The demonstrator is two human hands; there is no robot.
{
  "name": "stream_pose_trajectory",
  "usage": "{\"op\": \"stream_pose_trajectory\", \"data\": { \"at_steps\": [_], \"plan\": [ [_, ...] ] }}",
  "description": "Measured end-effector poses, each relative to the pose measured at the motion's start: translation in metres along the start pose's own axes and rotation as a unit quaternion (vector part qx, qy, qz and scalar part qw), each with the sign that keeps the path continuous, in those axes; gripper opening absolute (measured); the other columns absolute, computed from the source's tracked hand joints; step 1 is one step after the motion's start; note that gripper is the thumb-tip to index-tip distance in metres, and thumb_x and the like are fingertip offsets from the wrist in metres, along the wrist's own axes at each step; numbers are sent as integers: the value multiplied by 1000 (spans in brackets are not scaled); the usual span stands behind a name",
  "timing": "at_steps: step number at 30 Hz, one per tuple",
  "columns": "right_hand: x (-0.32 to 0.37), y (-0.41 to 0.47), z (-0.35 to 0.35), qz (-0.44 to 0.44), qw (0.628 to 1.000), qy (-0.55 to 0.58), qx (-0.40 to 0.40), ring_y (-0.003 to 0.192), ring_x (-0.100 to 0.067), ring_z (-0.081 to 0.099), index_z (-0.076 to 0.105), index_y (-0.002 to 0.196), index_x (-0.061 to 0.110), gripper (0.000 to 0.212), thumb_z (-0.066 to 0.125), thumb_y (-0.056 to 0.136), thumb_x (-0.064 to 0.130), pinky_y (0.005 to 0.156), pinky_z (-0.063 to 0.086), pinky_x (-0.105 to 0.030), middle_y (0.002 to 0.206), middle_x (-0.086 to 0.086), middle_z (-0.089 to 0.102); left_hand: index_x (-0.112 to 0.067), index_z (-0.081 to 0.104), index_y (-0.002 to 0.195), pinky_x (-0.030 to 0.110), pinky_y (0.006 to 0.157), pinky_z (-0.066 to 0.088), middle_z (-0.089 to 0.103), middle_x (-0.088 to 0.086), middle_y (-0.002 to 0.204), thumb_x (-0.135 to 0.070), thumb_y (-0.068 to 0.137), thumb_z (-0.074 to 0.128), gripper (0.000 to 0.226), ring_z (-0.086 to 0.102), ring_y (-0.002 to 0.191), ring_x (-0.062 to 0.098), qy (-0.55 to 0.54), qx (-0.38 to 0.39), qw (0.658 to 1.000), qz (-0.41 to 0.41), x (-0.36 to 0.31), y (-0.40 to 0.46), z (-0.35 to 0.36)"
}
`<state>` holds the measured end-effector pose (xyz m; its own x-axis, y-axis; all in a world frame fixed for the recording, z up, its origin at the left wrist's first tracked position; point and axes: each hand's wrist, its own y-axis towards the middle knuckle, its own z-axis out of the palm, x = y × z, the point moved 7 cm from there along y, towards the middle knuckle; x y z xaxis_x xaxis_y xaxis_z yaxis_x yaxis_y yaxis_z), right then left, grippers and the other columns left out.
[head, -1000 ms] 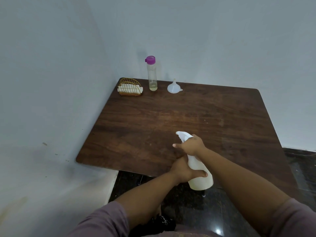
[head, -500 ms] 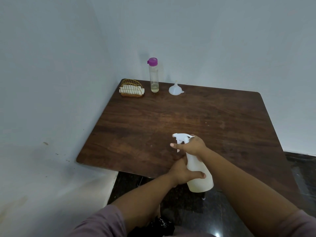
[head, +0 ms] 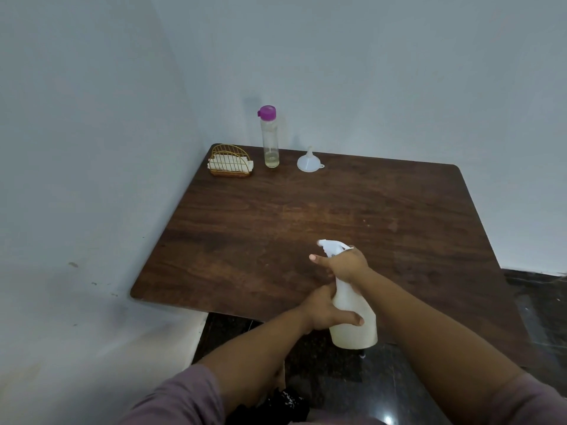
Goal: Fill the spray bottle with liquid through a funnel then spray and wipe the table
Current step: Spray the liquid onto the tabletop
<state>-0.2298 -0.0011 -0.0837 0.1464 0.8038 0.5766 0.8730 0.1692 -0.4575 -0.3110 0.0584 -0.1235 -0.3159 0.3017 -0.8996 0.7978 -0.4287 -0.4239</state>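
A white spray bottle [head: 352, 314] is held over the near edge of the dark wooden table [head: 306, 216]. My left hand [head: 325, 311] wraps around the bottle's body. My right hand [head: 346, 263] grips the white spray head at the top, its nozzle pointing left. At the far edge stand a clear bottle with a purple cap [head: 269, 138], holding a little yellowish liquid, and a white funnel [head: 309, 161] lying mouth down.
A gold wire holder with white napkins [head: 230, 161] sits in the table's far left corner. Walls close in behind and to the left. Dark glossy floor shows below and to the right of the table.
The spray head has turned in my right hand, so the nozzle points further left. Both hands and the bottle stay in nearly the same place.
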Motion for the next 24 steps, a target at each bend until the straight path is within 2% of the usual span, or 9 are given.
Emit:
{"op": "stream_pose_trajectory", "data": {
  "at_steps": [2, 6, 11, 13, 15, 17, 19, 22, 24],
  "plan": [
    [-14, 6, 3, 38, 999, 12, 6, 114, -21, 59, 36, 146, 33, 70, 56, 85, 62, 98, 47, -34, 136, -1, 55, -28, 57, 130, 43, 103, 49, 64, -7, 127, -44, 58, 84, 79, 59, 120, 13, 6, 18, 1000, -16, 1, 2, 0],
    [-35, 8, 9, 107, 981, 161, -6, 112, -24, 57, 45, 141, 25, 92, 69, 65, 72, 92, 49, -37, 125, -4, 58, -29, 55, 132, 46, 106, 47, 61, -7, 130, -33, 68, 85, 71, 56, 122, 14, 15, 49, 998, -29, 2, 4, -1],
    [-45, 12, 1, 126, 984, 110, -54, 114, -12, 49, 42, 141, 28, 100, 60, 60, 83, 74, 35, -18, 135, 4, 54, -27, 54, 134, 43, 102, 49, 61, -7, 130, -43, 57, 86, 85, 56, 122, 16, 22, 35, 999, -31, -2, 10, 4],
    [-46, 13, 1, 117, 986, 106, -49, 111, -11, 49, 39, 142, 33, 96, 62, 62, 80, 75, 38, -18, 137, 4, 51, -26, 54, 134, 45, 103, 49, 60, -6, 131, -39, 61, 87, 81, 55, 123, 17, 31, 33, 999, -29, -4, 12, 4],
    [-40, 10, 0, 93, 990, 103, -21, 120, -21, 51, 37, 143, 40, 88, 61, 68, 77, 90, 45, -29, 133, -1, 52, -25, 54, 134, 45, 104, 48, 60, -5, 131, -32, 68, 87, 74, 55, 123, 17, 27, 33, 999, -29, -3, 13, 4],
    [-37, 8, -2, 80, 986, 148, 7, 112, -21, 58, 52, 133, 35, 82, 62, 64, 79, 96, 47, -37, 121, -3, 62, -25, 56, 133, 44, 104, 48, 61, -5, 130, -29, 70, 85, 69, 56, 122, 16, 18, 31, 999, -27, -6, 12, 3],
    [-37, 8, -6, 62, 984, 167, -7, 101, -11, 61, 61, 116, 36, 69, 63, 62, 79, 92, 50, -34, 118, 0, 65, -26, 57, 131, 44, 104, 49, 63, -5, 129, -31, 70, 86, 68, 58, 121, 15, 34, 34, 999, -22, -8, 13, 4],
    [-39, 9, -9, 59, 990, 116, -49, 105, -15, 60, 51, 133, 32, 65, 66, 77, 62, 79, 47, -25, 126, 2, 58, -27, 58, 129, 44, 101, 50, 64, -6, 127, -37, 63, 88, 73, 59, 119, 15, 50, 40, 998, -28, -9, 15, 3],
    [-46, 7, -8, 123, 980, 140, -76, 92, -20, 63, 59, 115, 15, 63, 74, 72, 59, 68, 48, -27, 105, -5, 65, -27, 58, 129, 44, 100, 51, 64, -7, 126, -46, 56, 87, 81, 59, 119, 16, 51, 41, 997, -30, -8, 16, 2]
  ]
}}
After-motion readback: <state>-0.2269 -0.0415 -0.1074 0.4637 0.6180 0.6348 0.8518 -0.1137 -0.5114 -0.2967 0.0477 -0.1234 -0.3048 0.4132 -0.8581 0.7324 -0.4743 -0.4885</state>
